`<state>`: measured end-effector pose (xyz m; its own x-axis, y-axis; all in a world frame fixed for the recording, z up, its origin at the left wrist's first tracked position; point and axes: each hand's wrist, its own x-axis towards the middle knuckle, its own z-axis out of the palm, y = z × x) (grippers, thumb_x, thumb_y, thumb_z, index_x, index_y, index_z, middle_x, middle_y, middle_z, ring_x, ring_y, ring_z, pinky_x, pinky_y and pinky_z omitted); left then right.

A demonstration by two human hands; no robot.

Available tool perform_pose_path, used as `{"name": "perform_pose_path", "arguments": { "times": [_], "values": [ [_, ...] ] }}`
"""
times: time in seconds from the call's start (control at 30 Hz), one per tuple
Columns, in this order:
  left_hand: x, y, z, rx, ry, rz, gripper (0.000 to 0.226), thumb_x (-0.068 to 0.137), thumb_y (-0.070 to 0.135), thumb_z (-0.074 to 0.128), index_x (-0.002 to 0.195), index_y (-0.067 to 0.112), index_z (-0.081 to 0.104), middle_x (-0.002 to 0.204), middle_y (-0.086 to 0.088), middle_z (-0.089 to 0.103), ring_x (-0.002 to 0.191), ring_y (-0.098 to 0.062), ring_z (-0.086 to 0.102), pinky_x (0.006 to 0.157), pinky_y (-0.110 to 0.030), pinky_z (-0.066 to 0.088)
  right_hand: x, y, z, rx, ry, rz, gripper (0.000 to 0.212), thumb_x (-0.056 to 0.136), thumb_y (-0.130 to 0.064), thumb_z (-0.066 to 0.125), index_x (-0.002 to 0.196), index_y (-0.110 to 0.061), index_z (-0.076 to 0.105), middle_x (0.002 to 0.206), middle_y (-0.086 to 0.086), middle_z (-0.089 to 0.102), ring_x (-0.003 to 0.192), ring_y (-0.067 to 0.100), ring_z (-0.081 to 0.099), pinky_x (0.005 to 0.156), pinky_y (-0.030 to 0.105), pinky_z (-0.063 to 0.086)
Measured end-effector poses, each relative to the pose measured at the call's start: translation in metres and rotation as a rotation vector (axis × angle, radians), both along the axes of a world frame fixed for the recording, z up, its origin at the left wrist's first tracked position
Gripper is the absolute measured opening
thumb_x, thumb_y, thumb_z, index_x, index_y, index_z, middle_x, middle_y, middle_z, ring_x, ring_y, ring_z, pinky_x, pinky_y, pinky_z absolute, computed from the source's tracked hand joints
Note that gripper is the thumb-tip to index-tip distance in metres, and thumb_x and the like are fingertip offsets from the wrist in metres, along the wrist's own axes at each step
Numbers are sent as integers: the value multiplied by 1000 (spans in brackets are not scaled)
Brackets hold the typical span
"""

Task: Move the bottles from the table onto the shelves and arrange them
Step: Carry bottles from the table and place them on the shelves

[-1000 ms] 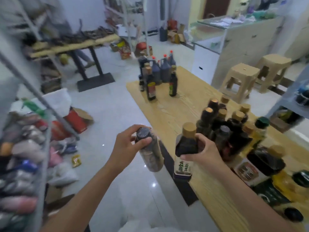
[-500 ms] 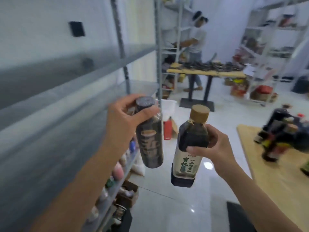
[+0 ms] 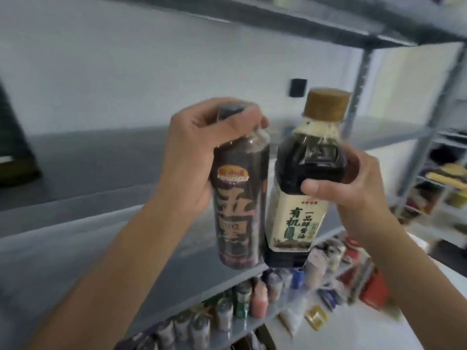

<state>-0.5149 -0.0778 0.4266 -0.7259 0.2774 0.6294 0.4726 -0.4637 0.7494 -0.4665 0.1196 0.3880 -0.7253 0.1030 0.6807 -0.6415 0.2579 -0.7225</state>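
Note:
My left hand grips the neck and dark cap of a tall dark-brown bottle with gold characters on its label. My right hand holds a dark soy-sauce bottle with a tan cap and a cream label, fingers wrapped round its shoulder. Both bottles are upright, side by side and touching, held in the air in front of a bare grey metal shelf. The table is out of view.
A second grey shelf runs overhead, carried by a perforated upright post. The shelf below holds several small bottles and cans. Packets and red boxes lie on the floor at the right. Another rack stands far right.
I have turned further left, from the table to the shelves. Both hands have carried their bottles up and closer together, in front of the bare shelf.

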Motion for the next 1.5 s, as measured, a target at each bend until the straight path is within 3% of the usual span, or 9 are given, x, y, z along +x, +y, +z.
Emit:
{"name": "perform_pose_path", "arguments": {
  "times": [0.17,0.27,0.43,0.77,0.93,1.07,1.23,1.37,1.5],
  "values": [
    [5,-17,43,10,128,258,16,79,16,64,85,1,63,79,-6,69,72,-17,65,66,-25,52,-52,-16,40,34,101,186,39,53,-31,81,89,-23,67,86,-1,70,83,28,66,76,45,53],
    [4,-28,60,-25,197,397,15,86,15,60,86,0,60,82,-10,65,73,-17,63,68,-26,51,-78,-35,56,44,129,268,40,55,-33,80,90,-20,66,88,-1,70,88,27,67,77,39,55],
    [-17,-54,76,-75,199,620,19,90,17,58,88,-1,60,84,-12,63,73,-18,60,71,-28,50,-119,-78,70,8,136,371,42,56,-35,80,93,-20,66,84,-11,70,84,10,65,75,26,51],
    [-113,-104,56,-35,101,923,9,88,9,62,81,5,59,76,-7,62,69,-18,59,74,-34,50,-201,-149,72,-39,-29,522,28,74,-20,78,99,-15,66,92,-3,72,83,8,68,70,20,52],
    [-158,-111,52,-19,20,988,16,87,15,65,76,7,59,66,1,64,61,-12,60,68,-30,49,-236,-163,64,-75,-56,511,34,77,-25,76,107,-19,62,101,-3,69,92,9,66,78,21,53],
    [-179,-110,51,-58,50,1070,17,88,21,65,73,14,58,68,4,64,66,-12,59,74,-34,50,-256,-166,65,-63,-49,492,33,78,-27,74,107,-22,60,99,-9,66,87,-4,62,73,12,49],
    [-189,-112,48,-101,82,1101,17,90,25,63,75,17,58,70,7,64,68,-7,60,75,-30,50,-270,-165,62,-38,-73,514,39,79,-28,74,114,-22,57,110,-6,66,103,7,62,86,25,52],
    [-188,-114,44,-106,113,1082,16,91,27,61,81,14,58,72,9,64,69,-6,61,76,-29,50,-267,-168,57,-57,-56,520,37,80,-30,73,112,-27,56,106,-12,66,96,0,64,74,17,52],
    [-186,-114,36,-103,126,1051,19,94,28,56,94,10,59,81,6,65,76,-6,62,78,-27,50,-266,-166,40,-36,-101,507,40,81,-29,72,117,-25,53,100,-13,69,91,4,67,69,21,55]
  ]
}}
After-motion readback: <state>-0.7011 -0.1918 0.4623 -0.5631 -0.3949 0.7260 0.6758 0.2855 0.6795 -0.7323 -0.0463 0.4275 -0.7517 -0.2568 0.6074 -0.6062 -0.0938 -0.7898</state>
